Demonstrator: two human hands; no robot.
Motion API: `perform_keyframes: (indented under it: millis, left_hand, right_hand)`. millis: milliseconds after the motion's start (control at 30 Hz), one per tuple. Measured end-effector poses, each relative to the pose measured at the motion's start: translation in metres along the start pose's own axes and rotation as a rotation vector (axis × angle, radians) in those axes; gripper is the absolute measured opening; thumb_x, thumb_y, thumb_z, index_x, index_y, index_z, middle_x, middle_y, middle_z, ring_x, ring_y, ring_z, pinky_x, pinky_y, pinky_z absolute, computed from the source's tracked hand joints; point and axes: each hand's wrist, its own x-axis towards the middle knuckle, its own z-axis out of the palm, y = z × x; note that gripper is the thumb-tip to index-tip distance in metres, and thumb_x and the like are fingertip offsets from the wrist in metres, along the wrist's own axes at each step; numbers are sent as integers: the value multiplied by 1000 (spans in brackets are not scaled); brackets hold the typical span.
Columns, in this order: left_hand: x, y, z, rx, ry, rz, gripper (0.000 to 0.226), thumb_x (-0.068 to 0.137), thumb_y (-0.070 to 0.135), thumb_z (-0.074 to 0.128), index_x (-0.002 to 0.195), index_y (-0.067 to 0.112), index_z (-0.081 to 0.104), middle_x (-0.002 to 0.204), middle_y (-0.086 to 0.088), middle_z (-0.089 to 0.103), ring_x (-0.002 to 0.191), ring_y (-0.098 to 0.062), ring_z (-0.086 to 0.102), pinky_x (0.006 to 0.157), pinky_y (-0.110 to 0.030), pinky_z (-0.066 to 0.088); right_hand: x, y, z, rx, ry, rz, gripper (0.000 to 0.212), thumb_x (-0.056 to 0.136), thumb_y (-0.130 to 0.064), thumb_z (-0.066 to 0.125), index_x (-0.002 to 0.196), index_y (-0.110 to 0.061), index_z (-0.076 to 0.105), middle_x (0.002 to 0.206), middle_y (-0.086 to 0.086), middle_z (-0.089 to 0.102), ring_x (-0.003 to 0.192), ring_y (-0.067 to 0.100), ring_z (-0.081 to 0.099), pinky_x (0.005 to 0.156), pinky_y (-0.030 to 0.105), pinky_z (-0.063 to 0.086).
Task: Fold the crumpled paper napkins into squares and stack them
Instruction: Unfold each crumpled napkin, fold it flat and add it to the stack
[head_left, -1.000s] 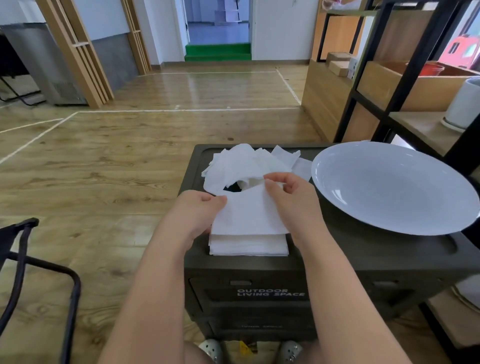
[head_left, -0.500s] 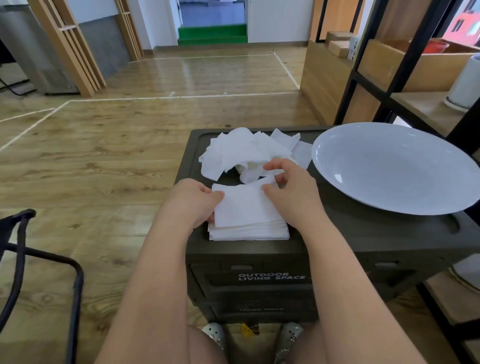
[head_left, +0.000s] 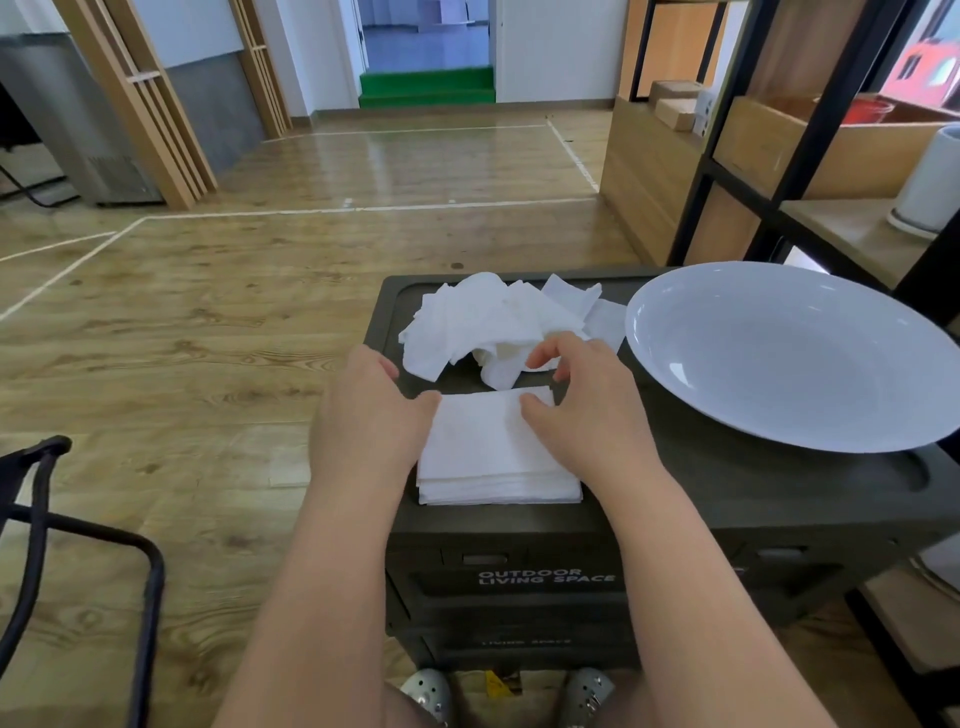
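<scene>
White folded napkins sit in a neat stack (head_left: 496, 467) at the near edge of a dark box (head_left: 675, 519), which is the surface here. A heap of crumpled napkins (head_left: 483, 322) lies just behind the stack. A big white plate (head_left: 795, 358) rests on the right side. The front of the box says "OUTDOOR LIVING SPACE". The left hand (head_left: 371, 415) rests flat by the stack's left edge, fingers relaxed, gripping nothing. The right hand (head_left: 587, 410) presses its thumb on the top napkin, fingers loosely curved, holding nothing.
</scene>
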Motion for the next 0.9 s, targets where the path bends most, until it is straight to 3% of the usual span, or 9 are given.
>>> perform_keyframes:
  millis: [133, 267, 367, 433, 500, 600, 700, 800, 900]
  left_hand:
    - [-2, 8, 5, -20, -140, 187, 23, 82, 28, 71, 96, 24, 54, 79, 9, 55, 68, -5, 52, 54, -23, 37]
    - [1, 3, 11, 93, -355, 155, 19, 87, 30, 65, 101, 26, 53, 84, 12, 50, 70, -2, 48, 55, -20, 36]
    - [4, 0, 14, 97, -417, 126, 19, 89, 32, 62, 105, 26, 52, 83, 12, 46, 69, -3, 46, 54, -21, 35]
    - [5, -1, 14, 112, -429, 136, 18, 90, 32, 61, 103, 26, 51, 83, 11, 46, 68, -4, 46, 54, -21, 35]
    - [7, -4, 14, 41, -376, 173, 12, 87, 30, 64, 96, 26, 57, 82, 11, 51, 69, -4, 49, 56, -21, 36]
    - [15, -9, 8, -156, -114, 295, 7, 83, 26, 70, 83, 27, 63, 76, 9, 58, 61, -3, 46, 57, -21, 34]
    - [24, -14, 8, -48, 50, 352, 19, 79, 29, 75, 94, 26, 64, 86, 9, 55, 72, -5, 46, 64, -24, 34]
    - [28, -16, 16, 85, 66, 311, 37, 75, 37, 77, 108, 25, 65, 99, 7, 55, 97, -12, 51, 73, -26, 38]
    - [33, -14, 22, 138, 95, 250, 47, 75, 41, 76, 116, 22, 65, 107, 3, 58, 106, -17, 53, 75, -28, 41]
  right_hand:
    - [-4, -8, 7, -10, -36, -32, 11, 89, -26, 58, 100, -30, 56, 77, -15, 48, 72, 3, 49, 58, 14, 36]
    - [-5, -2, 19, -92, -159, 12, 19, 92, -29, 53, 111, -27, 57, 93, -9, 50, 79, 7, 49, 62, 19, 35]
    - [-4, 1, 21, -140, -214, 5, 21, 95, -31, 49, 115, -26, 53, 99, -7, 47, 78, 8, 49, 58, 19, 34]
    - [-3, 0, 21, -163, -252, 2, 22, 96, -31, 47, 117, -26, 51, 103, -6, 46, 78, 9, 50, 63, 22, 37]
    - [-2, 0, 20, -163, -267, -6, 22, 96, -31, 47, 117, -26, 50, 105, -6, 48, 78, 9, 51, 64, 22, 38]
    - [-2, 2, 17, -132, -231, -28, 19, 95, -30, 48, 113, -27, 53, 96, -9, 47, 72, 4, 48, 57, 15, 34]
    - [-4, 3, 16, -74, -183, -19, 15, 93, -30, 51, 107, -29, 56, 85, -12, 49, 75, 4, 48, 60, 12, 35]
    - [-4, 2, 14, -2, -159, 17, 12, 92, -27, 53, 102, -29, 59, 79, -12, 54, 75, 5, 52, 63, 15, 41]
    - [-5, 1, 12, 52, -134, 54, 10, 92, -26, 53, 100, -28, 60, 77, -13, 55, 71, 3, 52, 59, 12, 39]
